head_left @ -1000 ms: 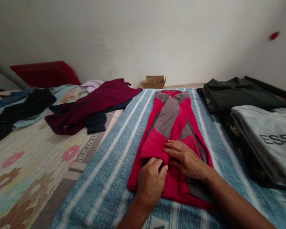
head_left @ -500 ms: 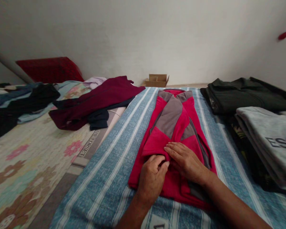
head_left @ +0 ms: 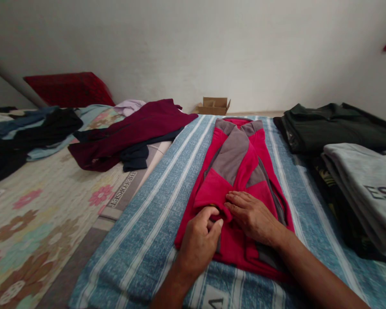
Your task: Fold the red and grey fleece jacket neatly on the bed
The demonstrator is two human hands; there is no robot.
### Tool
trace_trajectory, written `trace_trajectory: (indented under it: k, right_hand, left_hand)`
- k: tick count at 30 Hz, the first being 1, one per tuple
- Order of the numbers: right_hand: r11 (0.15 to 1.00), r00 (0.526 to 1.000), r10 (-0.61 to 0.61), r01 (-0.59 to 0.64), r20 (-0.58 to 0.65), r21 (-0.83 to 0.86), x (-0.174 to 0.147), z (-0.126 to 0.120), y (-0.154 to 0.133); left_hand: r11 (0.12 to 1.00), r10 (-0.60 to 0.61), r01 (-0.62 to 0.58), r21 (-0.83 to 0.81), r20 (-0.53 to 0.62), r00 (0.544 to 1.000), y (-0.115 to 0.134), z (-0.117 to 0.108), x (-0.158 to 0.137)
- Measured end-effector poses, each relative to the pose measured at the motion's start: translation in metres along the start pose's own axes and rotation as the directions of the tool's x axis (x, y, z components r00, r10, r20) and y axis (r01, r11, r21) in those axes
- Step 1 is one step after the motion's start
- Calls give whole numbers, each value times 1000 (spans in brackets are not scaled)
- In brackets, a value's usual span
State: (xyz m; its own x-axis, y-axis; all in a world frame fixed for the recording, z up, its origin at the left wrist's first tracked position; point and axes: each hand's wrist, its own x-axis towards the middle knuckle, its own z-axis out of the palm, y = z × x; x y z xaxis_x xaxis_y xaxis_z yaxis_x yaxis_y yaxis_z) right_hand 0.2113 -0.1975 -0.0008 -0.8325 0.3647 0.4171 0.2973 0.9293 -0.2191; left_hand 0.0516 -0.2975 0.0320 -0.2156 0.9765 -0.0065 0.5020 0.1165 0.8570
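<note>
1. The crimson-and-grey, soft fabric garment (head_left: pixel 233 159) lies lengthwise on the blue-and-white striped cloth (head_left: pixel 148 201), from the centre of the frame down to the lower centre. Its 2 sleeves appear to be laid inward over the body.
2. The left hand (head_left: pixel 199 240), at the lower centre, bends its index finger to the open end of the crimson sleeve (head_left: pixel 209 191). A gap shows between thumb and index finger, and the other fingers are hidden, so I cannot tell whether it grips any fabric.
3. The right hand (head_left: pixel 252 214), just beside it, lies palm down with its fingers together and extended on the crimson fabric. Its thumb is out of sight, so a pinch underneath cannot be ruled out.
4. The work looks like neatening the sleeve ends. It would go best with the right hand pressing lightly as an anchor while the left smooths the edge from underneath; a hard tug could drag the layers askew.
5. At the upper centre, against the wall, stands a small brown cardboard box (head_left: pixel 212 110) with its flaps up. Its contents cannot be made out.
6. At the upper left leans a dark red, patterned, box-like object (head_left: pixel 69 90); whether it is a container is unclear.
</note>
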Motion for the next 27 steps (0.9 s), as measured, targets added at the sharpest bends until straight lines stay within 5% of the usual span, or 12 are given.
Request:
trace_trajectory:
  k: [11,19,27]
  right_hand:
    - [999,998,16,-14,59,-33,0,-6,-6]
    - [1000,996,21,-20,84,-20,1,-6,-7]
    - [1000,996,20,-18,93,-25,1,-6,-7]
  left_hand:
    - [996,-61,60,-61,-26,998,-5,-5,0]
    - [925,137,-86,371,-114,984,-16,-14,4]
    - [847,226,-107,521,-171,959,-23,-22,4]
